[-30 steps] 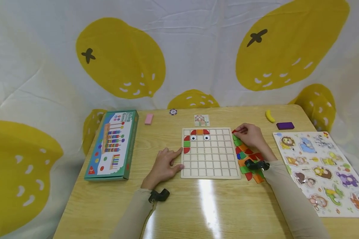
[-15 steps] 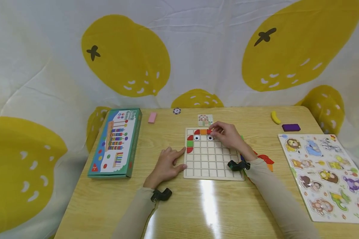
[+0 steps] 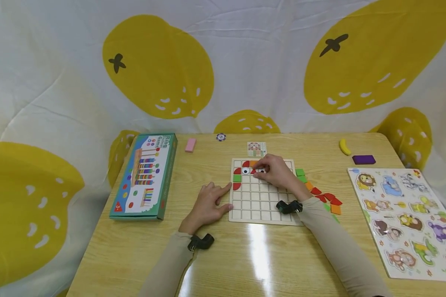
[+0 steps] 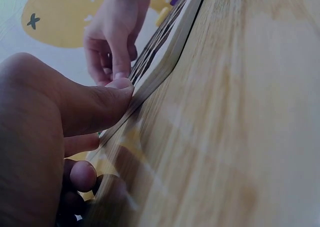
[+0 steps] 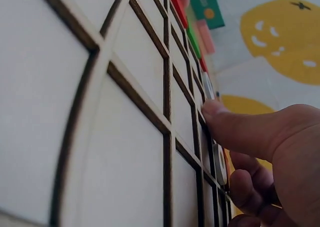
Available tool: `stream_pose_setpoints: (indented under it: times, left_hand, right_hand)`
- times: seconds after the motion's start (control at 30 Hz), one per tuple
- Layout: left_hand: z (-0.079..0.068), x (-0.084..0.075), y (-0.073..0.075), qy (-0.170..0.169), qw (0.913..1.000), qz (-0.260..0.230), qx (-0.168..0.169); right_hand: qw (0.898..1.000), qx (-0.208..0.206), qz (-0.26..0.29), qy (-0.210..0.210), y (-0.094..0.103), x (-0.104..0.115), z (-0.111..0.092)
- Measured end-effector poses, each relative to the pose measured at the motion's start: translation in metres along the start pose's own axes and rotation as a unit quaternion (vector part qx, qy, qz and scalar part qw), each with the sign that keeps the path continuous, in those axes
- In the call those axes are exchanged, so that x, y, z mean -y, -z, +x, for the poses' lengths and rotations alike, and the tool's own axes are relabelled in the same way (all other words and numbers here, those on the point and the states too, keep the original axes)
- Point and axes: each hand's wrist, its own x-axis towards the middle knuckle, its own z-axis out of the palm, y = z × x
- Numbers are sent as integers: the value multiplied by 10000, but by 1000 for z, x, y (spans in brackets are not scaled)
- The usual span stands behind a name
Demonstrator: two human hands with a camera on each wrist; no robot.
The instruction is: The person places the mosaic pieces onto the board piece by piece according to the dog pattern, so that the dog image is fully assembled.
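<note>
A wooden grid board [image 3: 250, 205] lies in front of me. Along its upper left sit red quarter-round tiles [image 3: 236, 186], a green square tile [image 3: 237, 178], an orange tile [image 3: 252, 163] and two eye tiles [image 3: 245, 170]. My right hand [image 3: 276, 171] pinches a red tile [image 3: 253, 171] at the cell between the eyes, partly covering the right eye and the top row. In the right wrist view the thumb [image 5: 240, 129] is right at the grid. My left hand [image 3: 207, 205] touches the board's left edge with index fingertip and thumb.
Loose green, orange and red tiles [image 3: 316, 191] lie right of the board. A small picture card [image 3: 257, 149] sits behind it. A game box [image 3: 145, 177] stands left, an animal puzzle [image 3: 405, 218] right. A banana [image 3: 344, 147], purple block [image 3: 364, 159] and pink block [image 3: 190, 145] lie farther back.
My right hand has moved left from the loose tiles to the board's upper part, carrying a red tile to the cell between the eyes. My left hand stays at the board's edge.
</note>
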Motion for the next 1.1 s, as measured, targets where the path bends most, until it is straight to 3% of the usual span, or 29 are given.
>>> stream_pose_setpoints:
  times: [0.13,0.27,0.37,0.47,0.6,0.77,1.1]
  left_hand:
    - [0,1,-1,-18,10000,-6,-2]
    - [1,1,-2,-41,10000,-2,-17]
    - [2,1,-3,-86,9999,-25,-45]
    - [2,1,-2,-129,9999,-44,-57]
    - [0,1,-1,-97,9998,-118,-81]
    - [-2,5,1,-53,9998,-115,-158]
    - [0,2,-1,-106,9998,-148,-74]
  right_hand:
    - [10000,53,34,-70,0,0,0]
    - [9995,-217,219,-2,6,-3,-3]
    - [9979,-528,358,-87,22,-8,-11]
    - [9962,-646,323,-477,49,-19,-28]
    - [9953,-379,-104,-883,78,-44,-55]
    - [9940,151,-292,-1044,88,-68,-78]
    - [9924,242,-131,-1196,98,-73,-130]
